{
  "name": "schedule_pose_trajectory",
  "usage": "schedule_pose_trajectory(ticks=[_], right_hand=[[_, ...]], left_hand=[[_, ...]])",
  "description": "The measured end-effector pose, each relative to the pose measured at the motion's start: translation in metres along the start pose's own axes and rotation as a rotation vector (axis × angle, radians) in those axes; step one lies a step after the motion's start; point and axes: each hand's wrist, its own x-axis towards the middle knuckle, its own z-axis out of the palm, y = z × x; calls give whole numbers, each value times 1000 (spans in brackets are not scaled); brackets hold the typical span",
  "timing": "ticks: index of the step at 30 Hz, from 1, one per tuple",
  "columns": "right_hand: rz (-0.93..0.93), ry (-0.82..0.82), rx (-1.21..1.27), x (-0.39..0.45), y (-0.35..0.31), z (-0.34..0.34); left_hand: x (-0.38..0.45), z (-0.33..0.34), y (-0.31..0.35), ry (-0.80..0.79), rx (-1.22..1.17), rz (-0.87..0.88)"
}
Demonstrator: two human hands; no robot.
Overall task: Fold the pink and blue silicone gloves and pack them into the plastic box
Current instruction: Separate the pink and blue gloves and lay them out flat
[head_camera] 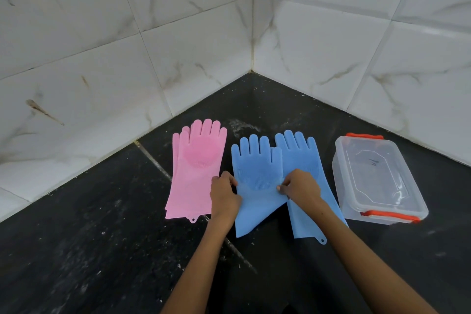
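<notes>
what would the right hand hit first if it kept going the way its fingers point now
The right hand pinches the near blue glove's right edge, fingers pointing left. Going on, it would likely cross that glove's bristled palm and meet the left hand first.

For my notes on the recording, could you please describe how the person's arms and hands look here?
Both forearms are bare up to the frame's lower edge, with no sleeves visible. The left hand and right hand wear no gloves, rings, watch or bracelets that I can see.
</notes>
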Motion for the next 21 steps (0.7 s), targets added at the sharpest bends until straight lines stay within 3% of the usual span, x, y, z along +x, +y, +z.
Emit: schedule_pose_trajectory(ticks=[3, 6, 9, 12, 15, 17, 21], right_hand=[[39, -14, 20, -6, 4, 1], [31, -143, 55, -3, 2, -7], [90, -283, 309, 3, -4, -17], [187, -366, 498, 9, -7, -25], [87, -270, 219, 15, 2, -19], [41, -121, 0, 14, 8, -12], [-21, 118, 139, 13, 8, -2]], left_hand=[[-4, 4, -4, -69, 33, 11], [-2, 2, -2, -66, -25, 10], [6, -8, 3, -69, -107, -25], [15, -21, 6, -182, -212, -126], [13, -21, 2, -259, -50, -97], [7, -12, -2, -200, 58, -25], [9, 5, -1, -30, 57, 61]])
